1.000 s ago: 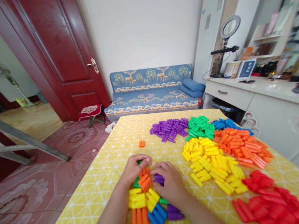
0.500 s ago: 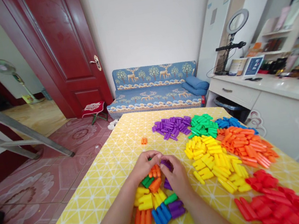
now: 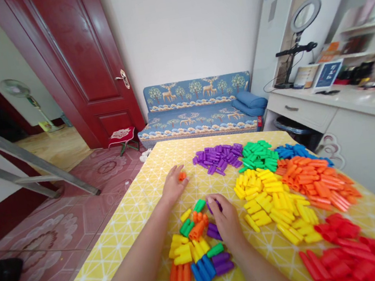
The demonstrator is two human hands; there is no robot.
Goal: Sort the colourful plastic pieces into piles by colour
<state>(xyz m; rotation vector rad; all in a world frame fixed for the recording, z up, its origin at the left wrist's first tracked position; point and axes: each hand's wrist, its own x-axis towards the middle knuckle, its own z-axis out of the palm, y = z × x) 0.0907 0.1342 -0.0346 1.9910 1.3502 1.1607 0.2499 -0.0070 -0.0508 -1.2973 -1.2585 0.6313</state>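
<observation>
My left hand (image 3: 175, 184) reaches over the table with fingers apart, its fingertips beside a small orange piece (image 3: 182, 176). My right hand (image 3: 225, 215) pinches a purple piece (image 3: 214, 205), partly hidden by the fingers. Between my forearms lies a multicoloured cluster of plastic pieces: green (image 3: 199, 205) and yellow (image 3: 185, 215) ones at the top, an orange group (image 3: 197, 226) below, purple (image 3: 214, 232) at its right, yellow (image 3: 181, 249) in the middle, and orange (image 3: 179, 276), blue (image 3: 203, 272) and purple (image 3: 223, 263) along the bottom.
The table (image 3: 134, 229) has a yellow patterned cloth. Piles of purple (image 3: 218, 157), green (image 3: 258, 155), blue (image 3: 294, 151), orange (image 3: 318, 179), yellow (image 3: 275, 202) and red pieces (image 3: 354, 251) spread across its right side. A blue sofa (image 3: 197, 115) stands behind it.
My left hand has left the cluster and moved forward to the lone orange piece. My right hand has shifted slightly right with the purple piece. The cluster's upper green and yellow pieces now show.
</observation>
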